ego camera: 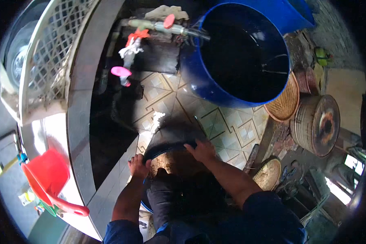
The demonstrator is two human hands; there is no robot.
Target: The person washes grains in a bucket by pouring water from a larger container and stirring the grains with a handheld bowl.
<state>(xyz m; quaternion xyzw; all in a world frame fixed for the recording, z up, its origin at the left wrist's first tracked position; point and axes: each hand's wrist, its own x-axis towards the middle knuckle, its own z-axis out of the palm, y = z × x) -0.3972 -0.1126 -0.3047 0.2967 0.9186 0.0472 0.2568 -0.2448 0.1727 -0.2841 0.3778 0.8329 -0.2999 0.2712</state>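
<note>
Both hands are at the rim of a dark, wide container (167, 147) just in front of the body. My left hand (139, 165) grips its left edge, fingers over the outside. At its right edge, my right hand (202, 150) rests with the thumb spread from the fingers; the shadow hides how firmly it holds. Pale, grain-like material (161, 162) shows inside the container, partly covered by the dark clothing. Patterned floor tiles (213, 122) lie beyond the hands.
A large blue barrel (195, 82) stands ahead, near pipes with a pink-handled tap (121, 71). On the left counter are a red plastic dipper (52, 177) and a lattice-sided rack (56, 58). Woven baskets (282, 100) and a rusty metal drum (314, 125) stand at the right.
</note>
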